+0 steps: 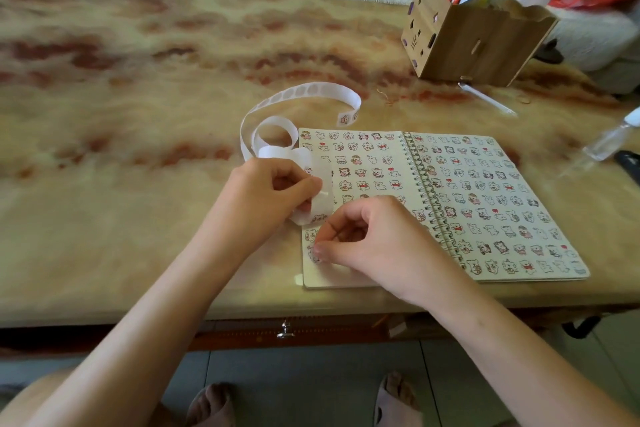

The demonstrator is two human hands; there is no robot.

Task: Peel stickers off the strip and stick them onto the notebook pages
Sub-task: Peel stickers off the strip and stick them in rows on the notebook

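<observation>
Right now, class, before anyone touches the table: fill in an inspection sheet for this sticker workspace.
Surface: glossy marbled tan-and-red tabletop.
Job's things: open spiral notebook, both pages nearly filled with stickers; sticker strip curls on the table by the notebook's far left corner.
Clutter: wooden pen holder full of pens, far right; clear bottle at the right edge.
Grips: left grip pinches the strip's near end; right grip pinches a sticker down near the left page's lower left corner.
Cables: nothing seen.
Surroundings: grey tiled floor, the person's bare feet, a drawer knob under the table edge.
</observation>
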